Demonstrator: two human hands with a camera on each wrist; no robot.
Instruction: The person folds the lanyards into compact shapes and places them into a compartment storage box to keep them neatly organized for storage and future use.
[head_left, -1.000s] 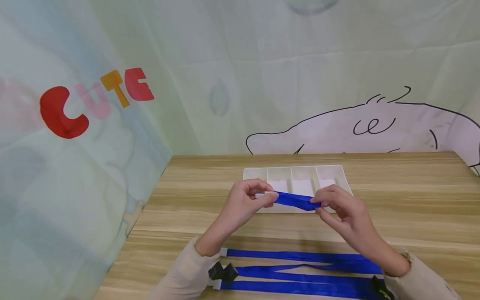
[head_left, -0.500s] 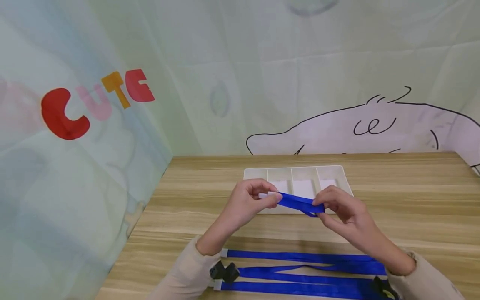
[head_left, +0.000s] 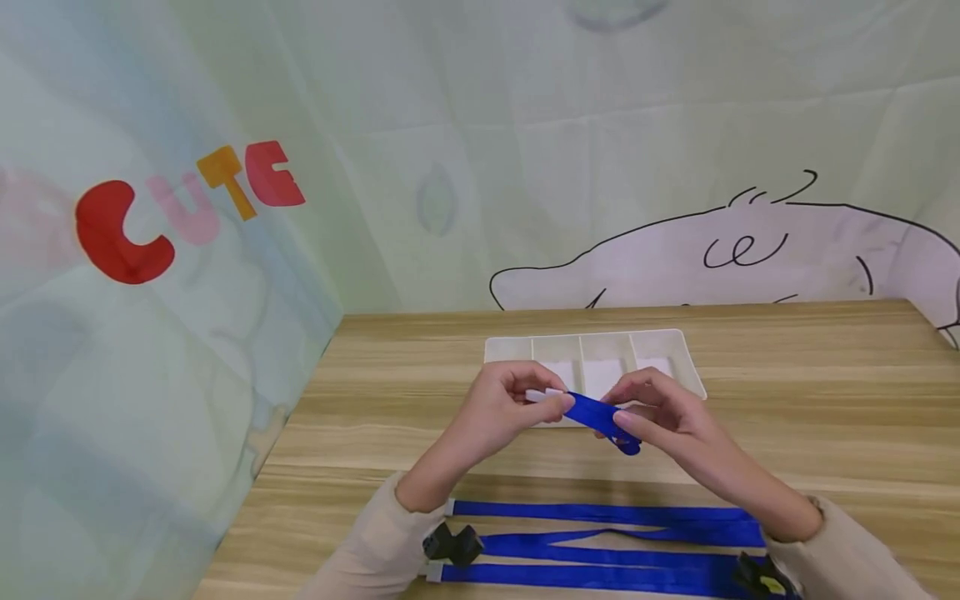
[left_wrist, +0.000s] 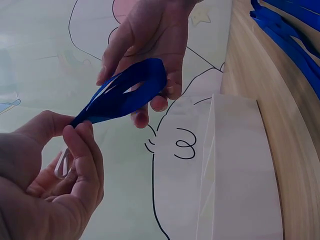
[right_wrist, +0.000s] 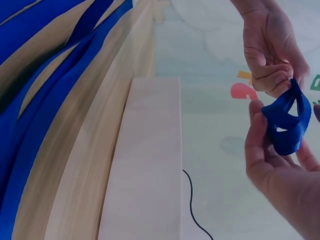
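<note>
A blue lanyard [head_left: 592, 414], folded into a short looped bundle, is held above the table in front of the tray. My left hand [head_left: 510, 400] pinches one end between thumb and fingers, and its white end piece [left_wrist: 62, 164] sticks out past the grip. At the other end my right hand [head_left: 667, 421] has its fingers loosely curled about the hanging loops, with the thumb in front in the head view. The loops [right_wrist: 287, 122] spread apart in the right wrist view. Beneath the hands lie several more blue lanyards [head_left: 570, 572], stretched across the table with white ends at the left.
A white tray [head_left: 491, 343] split into compartments stands behind the hands on the wooden table [head_left: 375, 417]. Small black devices [head_left: 452, 543] are worn at both wrists. A printed cloth backdrop [head_left: 420, 100] rises behind and to the left of the table.
Both hands have shifted slightly right with the lanyard. The right hand has turned and loosened its pinch at the fold, its thumb now in front, and the loop end tilts lower.
</note>
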